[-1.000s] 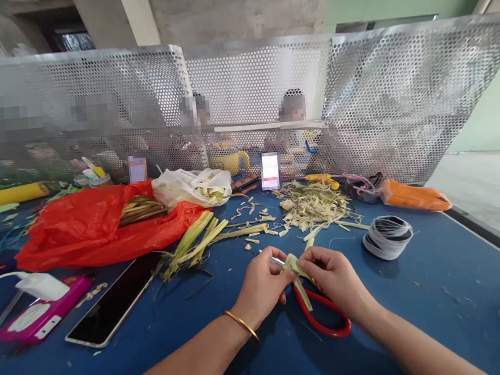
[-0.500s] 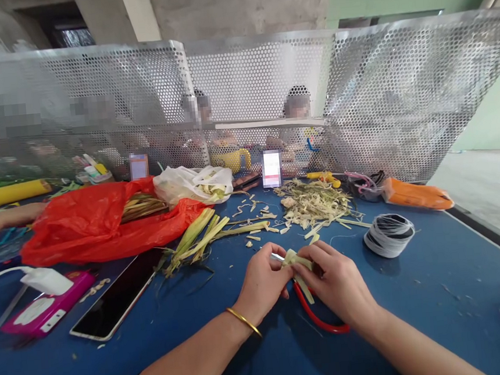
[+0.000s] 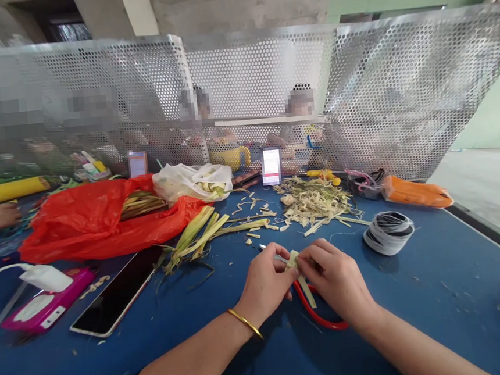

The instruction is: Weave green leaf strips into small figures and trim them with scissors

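We find both bare hands at one piece, a pale green, flat strip of plant leaf (image 3: 308,294), held in front of the wearer over the blue tabletop (image 3: 437,323). The left hand (image 3: 264,279) is nearly closed, thumb and forefinger pinching the strip near its upper end. The right hand (image 3: 341,279) is curled, its fingertips gathered at that same end; exact contact is partly hidden. A pair of red-handled metal scissors (image 3: 321,322) lies below the hands, the blade tip showing past the left fingers; we cannot tell whether the left hand grips it.

As to progress, we judge the strip to be partly worked: its tail hangs loose over the red handle, and we see no binding on it. Cutting appears well advanced, judging by the heap of pale, shredded plant scraps (image 3: 315,202). Stock remains: a bundle of long yellow-green stalks (image 3: 199,233) and dry brown leaves (image 3: 142,204) in a bright red plastic bag (image 3: 78,226). The round spool of white thread (image 3: 389,235) stands apart from both hands.
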Demonstrator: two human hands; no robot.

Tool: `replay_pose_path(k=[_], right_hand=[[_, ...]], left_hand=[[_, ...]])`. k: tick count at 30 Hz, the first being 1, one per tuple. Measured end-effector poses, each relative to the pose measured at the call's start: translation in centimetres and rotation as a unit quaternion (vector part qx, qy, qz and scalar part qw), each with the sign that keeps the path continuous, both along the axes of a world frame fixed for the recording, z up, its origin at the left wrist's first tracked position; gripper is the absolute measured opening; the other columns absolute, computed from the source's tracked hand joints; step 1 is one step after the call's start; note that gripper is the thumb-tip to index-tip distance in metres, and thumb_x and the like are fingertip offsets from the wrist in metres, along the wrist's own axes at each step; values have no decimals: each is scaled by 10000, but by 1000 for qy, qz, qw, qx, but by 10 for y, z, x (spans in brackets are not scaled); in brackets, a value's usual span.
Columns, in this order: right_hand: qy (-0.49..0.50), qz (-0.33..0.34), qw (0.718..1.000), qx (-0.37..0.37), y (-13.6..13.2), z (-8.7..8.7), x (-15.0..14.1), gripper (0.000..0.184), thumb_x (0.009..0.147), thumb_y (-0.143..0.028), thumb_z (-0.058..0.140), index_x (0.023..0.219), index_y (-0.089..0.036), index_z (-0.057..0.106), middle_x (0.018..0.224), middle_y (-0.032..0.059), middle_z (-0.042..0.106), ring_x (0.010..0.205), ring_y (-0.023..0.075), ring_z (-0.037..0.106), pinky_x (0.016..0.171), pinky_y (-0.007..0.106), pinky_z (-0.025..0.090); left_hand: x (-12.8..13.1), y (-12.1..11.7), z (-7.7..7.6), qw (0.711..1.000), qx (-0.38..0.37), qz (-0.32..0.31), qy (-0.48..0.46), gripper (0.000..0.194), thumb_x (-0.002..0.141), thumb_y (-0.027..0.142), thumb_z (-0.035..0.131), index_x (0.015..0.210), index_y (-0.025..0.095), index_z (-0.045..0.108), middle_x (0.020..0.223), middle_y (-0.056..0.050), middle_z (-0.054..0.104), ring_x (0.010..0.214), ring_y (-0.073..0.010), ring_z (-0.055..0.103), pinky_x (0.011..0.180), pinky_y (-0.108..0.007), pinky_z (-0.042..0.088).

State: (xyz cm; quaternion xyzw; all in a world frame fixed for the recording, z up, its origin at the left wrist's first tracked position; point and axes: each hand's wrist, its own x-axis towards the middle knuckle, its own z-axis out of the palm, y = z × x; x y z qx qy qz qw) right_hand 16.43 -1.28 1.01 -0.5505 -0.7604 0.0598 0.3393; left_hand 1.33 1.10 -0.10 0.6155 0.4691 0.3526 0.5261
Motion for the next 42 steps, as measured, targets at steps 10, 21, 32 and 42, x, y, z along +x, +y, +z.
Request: replay_pose_path(k=[10, 21, 32, 42], right_hand=[[96, 33, 994, -51, 0, 9, 1, 148, 869, -189, 491, 783, -200, 610, 771, 11, 575, 638, 116, 534, 594, 217, 407], [112, 7, 992, -52, 1, 6, -1, 113, 868, -232, 512, 783, -209, 582, 757, 15, 619, 651, 137, 566, 587, 227, 422], [131, -52, 988, -63, 2, 1, -1, 56, 807, -253, 554, 843, -213, 536, 731, -2, 655, 584, 132, 604, 543, 220, 440], [51, -35, 997, -39, -1, 13, 6, 108, 860, -309, 530, 846, -231, 604, 762, 10, 664, 603, 131, 590, 538, 219, 412]], left_hand=[[-2, 3, 1, 1000, -3, 21, -19, 183, 739, 224, 618, 816, 206, 453, 491, 82, 553, 369, -90, 505, 390, -174, 356], [-1, 2, 2, 999, -9, 26, -16, 202, 730, 239, 632, 825, 195, 459, 483, 79, 559, 373, -87, 505, 411, -177, 365], [3, 2, 4, 984, -127, 25, -119, 208, 667, 263, 691, 795, 123, 605, 529, 45, 560, 383, -59, 438, 416, -187, 357], [4, -2, 8, 986, -122, -14, -115, 183, 668, 301, 672, 658, 119, 663, 516, 35, 516, 411, -60, 410, 439, -199, 320]])
